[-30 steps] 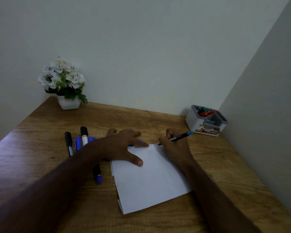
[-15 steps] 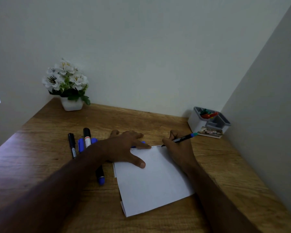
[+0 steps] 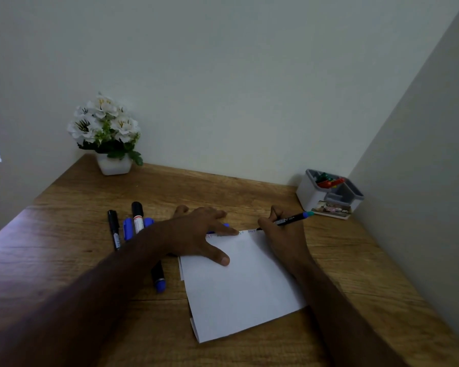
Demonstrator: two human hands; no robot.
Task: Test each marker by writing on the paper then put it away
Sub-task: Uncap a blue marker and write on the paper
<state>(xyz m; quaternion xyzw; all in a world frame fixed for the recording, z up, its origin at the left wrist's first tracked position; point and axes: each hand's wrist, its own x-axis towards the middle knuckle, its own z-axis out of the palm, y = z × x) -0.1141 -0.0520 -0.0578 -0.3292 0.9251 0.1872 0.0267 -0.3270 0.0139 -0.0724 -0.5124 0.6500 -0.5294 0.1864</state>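
My right hand [image 3: 282, 234] pinches the marker [image 3: 293, 219], tip at the paper [image 3: 239, 284] edge. My left hand [image 3: 199, 234] lies flat, pinning it. The tip might slip off onto the table [image 3: 355, 260].

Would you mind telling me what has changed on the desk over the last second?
Very little. The right hand still grips the teal-capped marker with its tip at the paper's top edge, where small marks show; any stroke is too slight to tell. The left hand still presses flat on the paper. The markers at left, flower pot and organiser stayed put; only the camera shifted.
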